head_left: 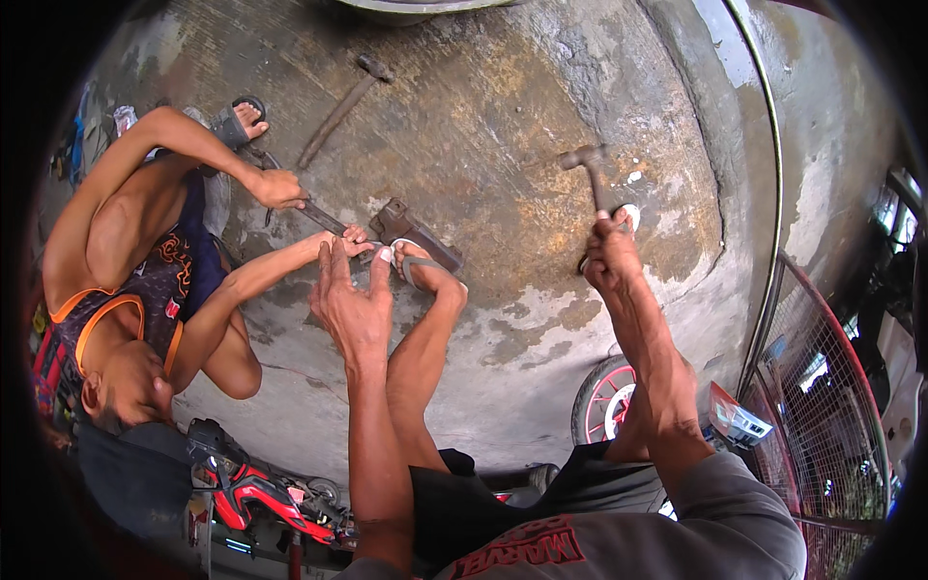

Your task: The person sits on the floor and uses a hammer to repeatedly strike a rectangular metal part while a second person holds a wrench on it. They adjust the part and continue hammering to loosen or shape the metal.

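Note:
My right hand (pixel 613 255) is closed round the handle of a hammer (pixel 596 186), its head raised above the floor and slightly blurred. My left hand (pixel 354 307) is open, thumb apart from the fingers, beside a co-worker's hand (pixel 356 238). That co-worker grips a long dark metal bar (pixel 323 217) with both hands, the other hand (pixel 278 188) farther back along it. The bar's near end lies by a rusty metal block (pixel 418 237) on the floor, partly hidden by my left foot (pixel 416 263). Whether my fingertips touch the bar is hidden.
A second hammer (pixel 336 126) lies on the stained concrete floor (pixel 483 174). The co-worker squats at the left. A red motorcycle (pixel 271 503) and a wheel (pixel 601 396) are near the lower edge. A wire mesh panel (pixel 822 387) stands at the right.

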`<action>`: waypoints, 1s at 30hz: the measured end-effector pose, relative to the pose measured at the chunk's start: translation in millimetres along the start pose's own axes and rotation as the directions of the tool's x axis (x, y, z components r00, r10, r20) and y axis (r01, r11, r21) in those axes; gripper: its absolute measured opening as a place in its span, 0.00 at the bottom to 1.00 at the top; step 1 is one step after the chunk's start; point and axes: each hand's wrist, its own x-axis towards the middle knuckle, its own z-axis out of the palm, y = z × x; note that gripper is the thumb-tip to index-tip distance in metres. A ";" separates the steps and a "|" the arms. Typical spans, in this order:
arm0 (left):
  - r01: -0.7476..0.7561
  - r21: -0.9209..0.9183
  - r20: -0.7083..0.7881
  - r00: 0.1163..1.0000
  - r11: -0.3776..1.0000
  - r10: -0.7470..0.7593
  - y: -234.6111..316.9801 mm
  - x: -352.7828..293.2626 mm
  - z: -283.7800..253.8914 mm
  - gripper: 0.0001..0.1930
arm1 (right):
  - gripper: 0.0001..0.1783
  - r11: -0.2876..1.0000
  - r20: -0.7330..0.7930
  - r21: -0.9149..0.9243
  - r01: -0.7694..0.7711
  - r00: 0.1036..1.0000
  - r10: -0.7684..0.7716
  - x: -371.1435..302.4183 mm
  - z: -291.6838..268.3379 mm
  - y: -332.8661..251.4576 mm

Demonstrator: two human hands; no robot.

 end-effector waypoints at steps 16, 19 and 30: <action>-0.013 0.028 0.043 0.999 1.000 0.012 12.2 6.4 -6.4 0.39 | 0.25 0.806 0.211 -0.592 0.005 0.966 0.149 7.7 102.3 115.3; -0.008 0.031 0.002 1.000 0.999 0.007 3.0 2.7 -8.0 0.37 | 0.21 0.922 0.144 -0.385 0.041 0.989 0.016 -2.2 36.1 39.6; -0.003 -0.043 -0.005 1.000 0.999 0.003 -10.5 0.9 -0.4 0.37 | 0.24 0.651 -0.623 0.100 0.753 0.557 -0.549 3.9 13.2 -94.3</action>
